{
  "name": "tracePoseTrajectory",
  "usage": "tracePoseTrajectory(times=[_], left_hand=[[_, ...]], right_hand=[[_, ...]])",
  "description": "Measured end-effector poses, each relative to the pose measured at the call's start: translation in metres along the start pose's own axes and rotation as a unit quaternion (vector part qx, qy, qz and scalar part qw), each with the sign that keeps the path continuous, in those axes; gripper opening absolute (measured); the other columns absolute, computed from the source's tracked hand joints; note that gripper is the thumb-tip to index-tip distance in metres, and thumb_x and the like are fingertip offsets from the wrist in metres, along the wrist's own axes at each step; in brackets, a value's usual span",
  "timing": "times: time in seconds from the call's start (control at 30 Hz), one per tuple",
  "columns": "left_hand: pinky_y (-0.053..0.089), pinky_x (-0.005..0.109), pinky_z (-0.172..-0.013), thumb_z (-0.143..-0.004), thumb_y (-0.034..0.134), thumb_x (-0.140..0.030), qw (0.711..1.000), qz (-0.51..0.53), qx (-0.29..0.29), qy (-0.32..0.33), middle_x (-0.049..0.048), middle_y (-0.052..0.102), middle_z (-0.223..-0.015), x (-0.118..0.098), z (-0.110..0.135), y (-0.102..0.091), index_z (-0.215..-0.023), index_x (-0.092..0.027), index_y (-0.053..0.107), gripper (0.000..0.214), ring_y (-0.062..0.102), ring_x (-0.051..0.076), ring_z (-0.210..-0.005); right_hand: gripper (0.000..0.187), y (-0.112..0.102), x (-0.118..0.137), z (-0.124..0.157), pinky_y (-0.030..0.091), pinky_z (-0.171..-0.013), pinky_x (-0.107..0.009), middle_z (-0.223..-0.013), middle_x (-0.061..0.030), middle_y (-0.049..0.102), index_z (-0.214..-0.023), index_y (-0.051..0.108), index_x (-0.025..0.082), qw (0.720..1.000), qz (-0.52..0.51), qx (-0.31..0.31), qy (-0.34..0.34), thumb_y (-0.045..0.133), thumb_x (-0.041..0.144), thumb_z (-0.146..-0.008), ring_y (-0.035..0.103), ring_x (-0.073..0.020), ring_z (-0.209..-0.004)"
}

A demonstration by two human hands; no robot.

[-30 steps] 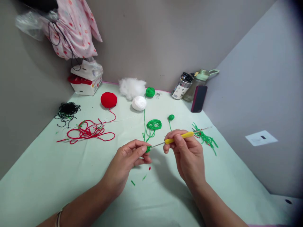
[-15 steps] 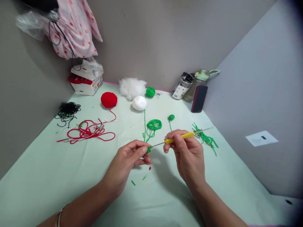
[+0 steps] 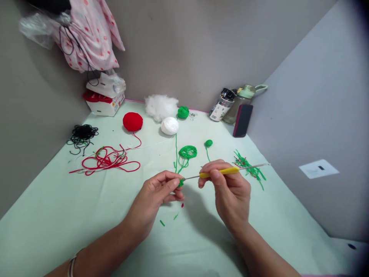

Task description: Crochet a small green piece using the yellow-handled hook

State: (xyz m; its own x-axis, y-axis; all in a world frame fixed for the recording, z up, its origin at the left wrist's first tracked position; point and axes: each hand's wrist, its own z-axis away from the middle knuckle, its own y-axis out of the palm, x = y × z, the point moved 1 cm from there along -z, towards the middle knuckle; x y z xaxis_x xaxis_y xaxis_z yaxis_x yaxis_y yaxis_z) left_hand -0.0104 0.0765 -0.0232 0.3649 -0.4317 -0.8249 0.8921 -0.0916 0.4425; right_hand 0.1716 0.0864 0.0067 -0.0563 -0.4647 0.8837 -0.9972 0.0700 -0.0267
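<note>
Between the thumb and fingers of my left hand (image 3: 157,196) is a small green crochet piece (image 3: 181,182), mostly covered by the fingertips. My right hand (image 3: 229,188) grips a crochet hook (image 3: 220,172) by its yellow handle. One metal end of the hook reaches left to the green piece; whether its tip is inside a stitch is too small to tell. The other end points right, over the table. Just beyond my left fingertips lies a loose coil of green yarn (image 3: 188,152), with strands running toward the piece. A small green ball (image 3: 208,143) trails a strand toward my right hand.
Red (image 3: 133,122), white (image 3: 170,126) and green (image 3: 183,112) yarn balls sit at the back beside white stuffing (image 3: 161,107). Tangled red yarn (image 3: 111,161) and black yarn (image 3: 83,134) lie left. Green scraps (image 3: 250,167), a phone (image 3: 243,120) and a bottle (image 3: 240,104) are right.
My right hand has tilted the hook flatter, its free end swinging down and to the right. My left hand and the green piece stay almost in place.
</note>
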Motion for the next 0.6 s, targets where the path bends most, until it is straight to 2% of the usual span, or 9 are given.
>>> tracePoseTrajectory(times=[0.17,0.33,0.43,0.5,0.6], left_hand=[[0.056,0.031,-0.081,-0.087,0.082,-0.041,1.000,0.011,-0.008,-0.001,-0.0002,0.071,-0.080,0.000,-0.001,0.001,-0.094,-0.021,0.079,0.022,0.070,0.016,-0.076],[0.056,0.032,-0.083,-0.085,0.084,-0.039,1.000,0.025,0.005,-0.001,-0.0008,0.071,-0.084,0.001,-0.001,0.001,-0.099,-0.021,0.077,0.024,0.071,0.016,-0.078],[0.056,0.032,-0.083,-0.086,0.084,-0.038,0.999,0.037,0.015,-0.009,-0.0016,0.069,-0.083,-0.001,0.000,0.001,-0.107,-0.022,0.075,0.029,0.070,0.016,-0.077],[0.056,0.032,-0.082,-0.086,0.084,-0.039,0.999,0.043,0.013,-0.011,-0.0029,0.067,-0.083,-0.002,0.001,0.002,-0.111,-0.022,0.073,0.032,0.069,0.015,-0.075],[0.055,0.033,-0.082,-0.085,0.085,-0.041,0.999,0.040,0.004,-0.017,-0.0035,0.064,-0.083,-0.004,0.000,0.003,-0.110,-0.022,0.072,0.034,0.069,0.016,-0.075]], right_hand=[[0.021,0.002,0.008,0.004,0.056,-0.073,-0.037,-0.077,-0.0023,0.073,-0.099,0.075,0.025,0.979,0.137,0.053,-0.138,0.060,0.011,-0.101,0.068,-0.0195,-0.076],[0.021,0.001,0.005,0.011,0.059,-0.070,-0.037,-0.086,-0.0059,0.077,-0.105,0.075,0.026,0.955,0.205,0.085,-0.198,0.063,0.010,-0.099,0.072,-0.0219,-0.078],[0.020,0.002,0.003,0.011,0.060,-0.073,-0.037,-0.086,-0.0054,0.077,-0.104,0.077,0.027,0.963,0.199,0.056,-0.172,0.065,0.011,-0.098,0.072,-0.0218,-0.080],[0.017,0.002,0.002,0.007,0.059,-0.072,-0.037,-0.083,-0.0038,0.075,-0.099,0.077,0.027,0.981,0.145,0.018,-0.124,0.065,0.015,-0.100,0.071,-0.0204,-0.077],[0.017,-0.001,-0.002,-0.005,0.058,-0.061,-0.032,-0.083,-0.0020,0.071,-0.087,0.076,0.024,0.998,-0.008,-0.040,0.037,0.068,0.030,-0.100,0.066,-0.0150,-0.063]])
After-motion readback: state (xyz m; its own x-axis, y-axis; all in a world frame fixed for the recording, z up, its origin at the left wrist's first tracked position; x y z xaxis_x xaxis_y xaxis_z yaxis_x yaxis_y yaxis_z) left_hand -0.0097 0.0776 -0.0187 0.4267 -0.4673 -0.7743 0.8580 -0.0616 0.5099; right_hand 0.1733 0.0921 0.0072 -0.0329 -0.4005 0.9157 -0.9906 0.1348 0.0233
